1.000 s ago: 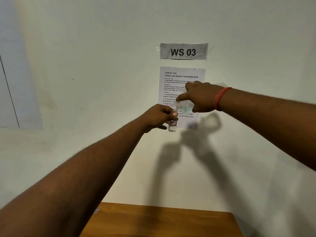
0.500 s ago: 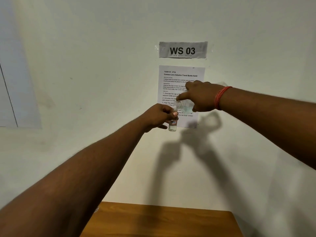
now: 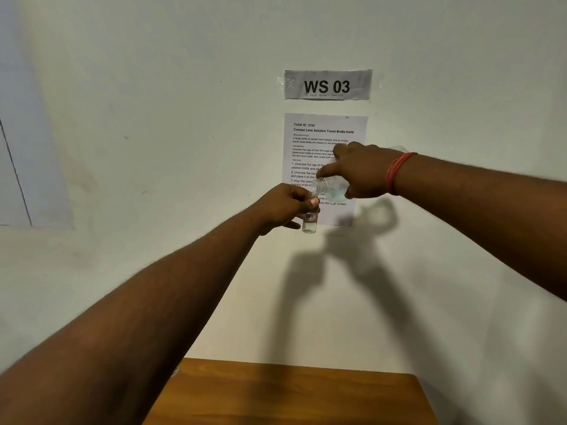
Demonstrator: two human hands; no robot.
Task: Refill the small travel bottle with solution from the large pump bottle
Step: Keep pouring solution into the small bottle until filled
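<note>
Both arms are stretched out in front of the wall, well above the table. My left hand [image 3: 287, 207] grips a small clear travel bottle [image 3: 309, 223] upright by its top; a little clear liquid shows at its base. My right hand [image 3: 360, 171] holds a larger clear bottle [image 3: 329, 187], tipped so its uncapped threaded mouth points down-left, just above the small bottle's opening. Most of the large bottle is hidden behind my right hand. A red band circles my right wrist.
A wooden table [image 3: 291, 394] lies below at the bottom edge. On the wall behind the hands hang a "WS 03" label [image 3: 327, 85] and a printed task sheet [image 3: 322, 136]. Shadows of both arms fall on the wall.
</note>
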